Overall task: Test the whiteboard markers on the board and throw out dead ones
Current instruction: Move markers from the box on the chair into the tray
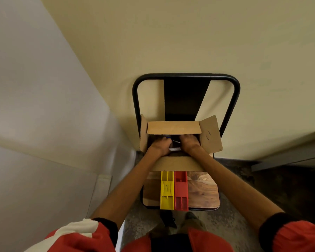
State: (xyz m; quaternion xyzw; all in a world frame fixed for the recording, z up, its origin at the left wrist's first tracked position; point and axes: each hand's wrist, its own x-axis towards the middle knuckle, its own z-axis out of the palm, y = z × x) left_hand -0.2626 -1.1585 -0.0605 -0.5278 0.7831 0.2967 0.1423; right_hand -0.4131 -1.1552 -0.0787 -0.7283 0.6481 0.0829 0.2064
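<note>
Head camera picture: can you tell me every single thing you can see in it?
wall: one, cream, at the back
floor: dark, speckled, at the bottom
chair: one, wood seat and black frame, against the wall
cardboard box: one, brown, flaps open, on the chair seat
markers: number unclear, a white barrel and a blue bit show, inside the box
yellow tray: one, yellow, on the seat in front of the box
red tray: one, red, side by side with the yellow tray
sleeves: two, red with black cuffs, bottom corners
left hand: one, inside the box, grip hard to see
right hand: one, inside the box, fingers hard to see
</note>
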